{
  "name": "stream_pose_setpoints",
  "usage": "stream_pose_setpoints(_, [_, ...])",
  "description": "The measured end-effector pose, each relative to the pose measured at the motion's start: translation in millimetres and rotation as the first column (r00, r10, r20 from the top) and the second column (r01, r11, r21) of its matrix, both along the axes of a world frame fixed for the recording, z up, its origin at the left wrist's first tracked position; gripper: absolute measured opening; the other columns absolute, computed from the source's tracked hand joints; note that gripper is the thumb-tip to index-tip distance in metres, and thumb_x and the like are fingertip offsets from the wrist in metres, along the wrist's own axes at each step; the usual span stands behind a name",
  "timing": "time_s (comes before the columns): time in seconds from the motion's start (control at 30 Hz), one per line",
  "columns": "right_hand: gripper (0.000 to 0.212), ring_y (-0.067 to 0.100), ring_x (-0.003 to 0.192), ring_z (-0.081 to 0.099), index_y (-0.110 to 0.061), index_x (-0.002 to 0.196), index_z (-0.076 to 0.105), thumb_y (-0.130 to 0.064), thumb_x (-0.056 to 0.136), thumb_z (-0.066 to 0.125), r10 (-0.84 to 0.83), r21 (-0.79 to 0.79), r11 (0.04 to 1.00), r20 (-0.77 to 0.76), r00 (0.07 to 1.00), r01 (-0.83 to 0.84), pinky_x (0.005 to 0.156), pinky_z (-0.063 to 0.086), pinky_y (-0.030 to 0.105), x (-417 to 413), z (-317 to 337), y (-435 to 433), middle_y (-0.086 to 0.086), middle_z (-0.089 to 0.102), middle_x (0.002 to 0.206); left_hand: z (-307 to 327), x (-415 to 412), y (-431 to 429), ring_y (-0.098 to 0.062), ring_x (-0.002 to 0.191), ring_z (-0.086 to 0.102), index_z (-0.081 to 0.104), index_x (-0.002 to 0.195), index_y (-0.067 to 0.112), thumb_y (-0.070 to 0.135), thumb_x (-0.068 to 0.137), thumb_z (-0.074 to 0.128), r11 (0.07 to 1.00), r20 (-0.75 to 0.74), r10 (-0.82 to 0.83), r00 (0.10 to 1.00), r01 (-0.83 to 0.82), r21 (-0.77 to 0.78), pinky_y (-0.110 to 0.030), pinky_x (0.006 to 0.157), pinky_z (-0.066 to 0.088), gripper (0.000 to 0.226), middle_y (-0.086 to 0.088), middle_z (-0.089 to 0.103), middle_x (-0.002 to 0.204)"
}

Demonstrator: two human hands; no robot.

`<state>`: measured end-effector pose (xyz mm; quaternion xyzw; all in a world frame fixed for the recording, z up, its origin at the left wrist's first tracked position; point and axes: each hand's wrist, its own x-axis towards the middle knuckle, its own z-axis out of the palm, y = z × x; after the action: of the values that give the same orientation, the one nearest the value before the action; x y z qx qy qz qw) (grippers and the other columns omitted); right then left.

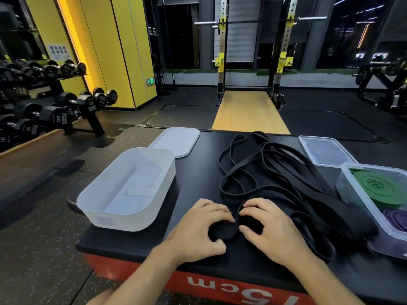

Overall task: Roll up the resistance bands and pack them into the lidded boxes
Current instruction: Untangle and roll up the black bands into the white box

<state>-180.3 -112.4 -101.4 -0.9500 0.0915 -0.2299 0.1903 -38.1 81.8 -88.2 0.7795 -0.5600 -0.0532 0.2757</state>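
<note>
A tangle of black resistance bands [271, 170] lies across the middle of a black-topped platform [204, 172]. My left hand [198, 230] and my right hand [268, 227] meet at its near end, fingers curled around a small black band roll [228, 230] pinched between them. An empty white box [130, 188] stands to the left, its white lid [176, 140] behind it. At the right edge a clear box [352, 194] holds a rolled green band [381, 188] and a purple band [396, 219]. Its clear lid [326, 150] lies behind it.
The platform has a red front face with white lettering [242, 289]. A dumbbell rack [55, 111] stands on the floor to the left. A squat rack [253, 62] with a wooden lifting strip stands beyond the platform.
</note>
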Motion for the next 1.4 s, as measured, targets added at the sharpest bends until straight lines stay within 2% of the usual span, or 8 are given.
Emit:
stream_pose_setpoints(0.13, [0.040, -0.012, 0.137, 0.030, -0.042, 0.137, 0.059, -0.039, 0.097, 0.061, -0.037, -0.028, 0.999, -0.092, 0.995, 0.035, 0.112, 0.036, 0.022, 3, 1, 0, -0.031, 0.041, 0.147, -1, 0, -1, 0.003, 0.131, 0.035, 0.067, 0.127, 0.039, 0.033, 0.072, 0.063, 1.000, 0.007, -0.004, 1.000, 0.004, -0.001, -0.020, 0.110, 0.036, 0.056, 0.033, 0.054, 0.133])
stream_pose_setpoints(0.23, [0.044, -0.002, 0.128, 0.034, -0.046, 0.145, 0.049, -0.039, 0.101, 0.052, -0.051, -0.091, 0.995, -0.175, 0.983, 0.035, 0.104, 0.035, 0.020, 5, 5, 3, -0.028, 0.037, 0.137, 0, 0, -1, 0.001, 0.131, 0.037, 0.067, 0.126, 0.039, 0.033, 0.071, 0.063, 1.000, -0.003, -0.005, 1.000, 0.005, 0.002, -0.021, 0.110, 0.038, 0.056, 0.033, 0.055, 0.132])
stream_pose_setpoints(0.43, [0.009, 0.005, 0.095, 0.044, -0.035, 0.097, 0.058, -0.039, 0.090, 0.062, -0.176, -0.086, 0.982, -0.091, 0.980, 0.168, 0.081, 0.044, 0.026, 5, 4, 7, -0.020, 0.037, 0.105, 0, 0, 0, 0.001, 0.132, 0.035, 0.057, 0.142, 0.049, 0.036, 0.074, 0.059, 0.999, 0.032, -0.018, 0.999, 0.017, 0.039, -0.017, 0.111, 0.033, 0.069, 0.032, 0.051, 0.131])
stream_pose_setpoints(0.5, [0.014, 0.009, 0.086, 0.044, -0.032, 0.086, 0.054, -0.039, 0.085, 0.066, -0.278, -0.084, 0.959, -0.066, 0.958, 0.272, 0.075, 0.044, 0.028, 5, 1, 7, -0.016, 0.037, 0.098, 0, 0, -1, 0.003, 0.131, 0.034, 0.060, 0.139, 0.051, 0.039, 0.076, 0.059, 0.998, 0.041, -0.023, 0.999, 0.021, 0.051, -0.015, 0.109, 0.033, 0.064, 0.031, 0.049, 0.130])
stream_pose_setpoints(0.8, [0.018, 0.014, 0.081, 0.044, -0.029, 0.093, 0.071, -0.037, 0.093, 0.055, -0.473, -0.188, 0.862, 0.033, 0.881, 0.470, 0.075, 0.042, 0.035, 10, -5, 1, -0.009, 0.045, 0.090, 0, 1, -2, 0.002, 0.131, 0.034, 0.066, 0.131, 0.050, 0.042, 0.075, 0.057, 0.998, 0.017, -0.017, 1.000, 0.016, 0.062, -0.019, 0.105, 0.039, 0.057, 0.033, 0.047, 0.129])
stream_pose_setpoints(1.0, [0.009, 0.015, 0.083, 0.043, -0.027, 0.087, 0.062, -0.036, 0.088, 0.065, -0.516, -0.150, 0.847, -0.005, 0.857, 0.509, 0.079, 0.043, 0.035, 12, -4, 1, -0.009, 0.042, 0.091, 0, 1, -3, 0.001, 0.131, 0.034, 0.067, 0.129, 0.051, 0.041, 0.075, 0.059, 0.998, 0.010, -0.019, 1.000, 0.019, 0.061, -0.020, 0.107, 0.037, 0.056, 0.033, 0.048, 0.128])
stream_pose_setpoints(1.2, [0.048, 0.018, 0.111, 0.044, -0.031, 0.141, 0.052, -0.044, 0.095, 0.045, -0.564, -0.174, 0.825, -0.180, 0.806, 0.538, 0.105, 0.037, 0.039, 20, 5, -4, -0.004, 0.046, 0.118, 2, 1, -3, 0.002, 0.130, 0.034, 0.067, 0.130, 0.051, 0.042, 0.075, 0.059, 0.997, -0.015, -0.018, 1.000, 0.019, 0.069, -0.024, 0.110, 0.039, 0.056, 0.033, 0.048, 0.128])
stream_pose_setpoints(1.4, [0.014, 0.018, 0.097, 0.043, -0.028, 0.105, 0.061, -0.024, 0.091, 0.062, -0.575, -0.102, 0.817, -0.073, 0.815, 0.567, 0.097, 0.038, 0.039, 37, 6, -21, -0.005, 0.045, 0.105, 2, 1, -3, 0.001, 0.130, 0.034, 0.068, 0.129, 0.049, 0.041, 0.074, 0.060, 0.998, -0.026, -0.013, 1.000, 0.015, 0.063, -0.021, 0.109, 0.038, 0.056, 0.032, 0.048, 0.127])
